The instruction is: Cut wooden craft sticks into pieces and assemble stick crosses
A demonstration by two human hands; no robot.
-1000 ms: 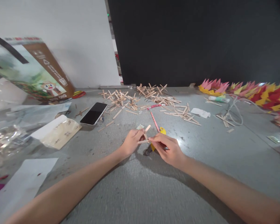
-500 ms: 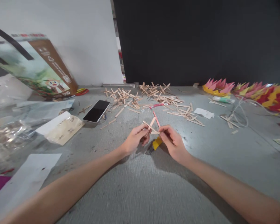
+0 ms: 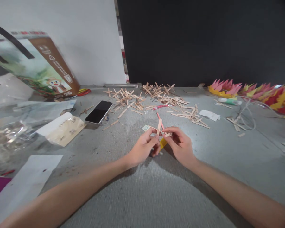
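Note:
In the middle of the head view, my left hand (image 3: 146, 145) is closed on crossed wooden craft sticks (image 3: 159, 126), one pointing away from me and a thin-looking one lying across it. My right hand (image 3: 180, 144) pinches the right end of these sticks between thumb and fingers. Just beyond the fingers lies a pink patterned strip (image 3: 158, 116), partly hidden behind the sticks. Below the hands a yellow object (image 3: 163, 144) rests on the table, mostly covered by my fingers.
Piles of crossed and loose craft sticks (image 3: 128, 97) lie at the back. A phone (image 3: 99, 112), paper packet (image 3: 68, 128) and printed bag (image 3: 47, 69) are at left. Pink-yellow paper crowns (image 3: 224, 88), a glue stick (image 3: 230, 101) and a white cable (image 3: 244, 122) sit at right.
Both hands and the crossed sticks have shifted slightly right; the sticks have turned, the crossing one now seen nearly edge-on. A small pale green scrap shows left of the sticks.

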